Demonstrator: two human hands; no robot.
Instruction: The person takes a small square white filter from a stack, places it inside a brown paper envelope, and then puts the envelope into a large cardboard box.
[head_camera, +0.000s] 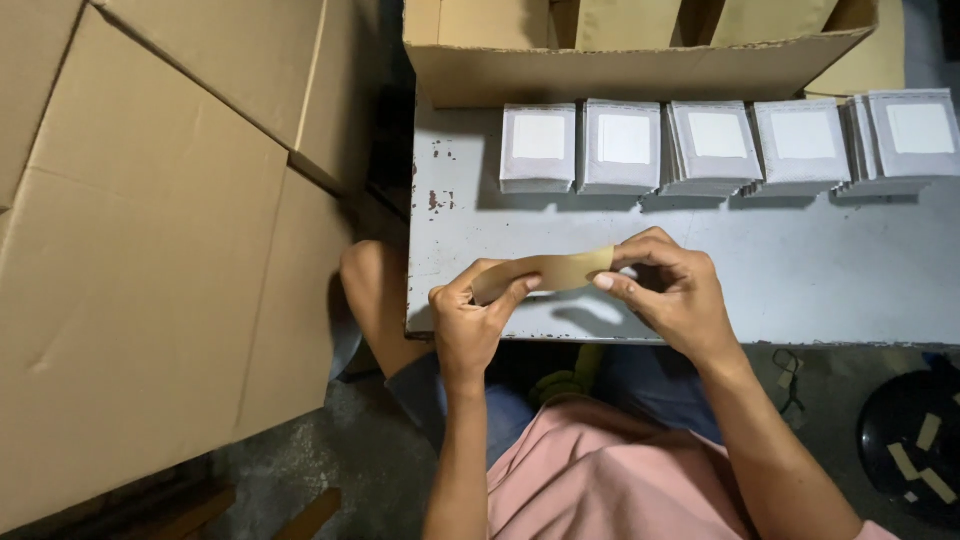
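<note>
Now both hands hold one strip of brown tape (548, 271) stretched between them, just above the near edge of the grey worktop (800, 270). The left hand (468, 325) pinches the strip's left end, its fingers (518, 290) curled over the tape and closed on it. The right hand (672, 290) grips the right end, thumb and forefinger shut tight on the tape, the other fingers bent loosely behind. The strip bows slightly upward in the middle and casts a shadow on the worktop below.

Along the far side of the worktop runs a row of five stacks of small grey packets (716, 147), each with a white square on top, set side by side and nearly touching. Behind them, touching the worktop's far edge, stands an open cardboard box (620, 70) with brown flat pieces upright inside. Large cardboard boxes (150, 250) fill the left, beside the worktop. Low on the right, on the floor, a dark round bin (912, 440) holds pale scraps. The person's pink shirt (600, 480) shows at the bottom.
</note>
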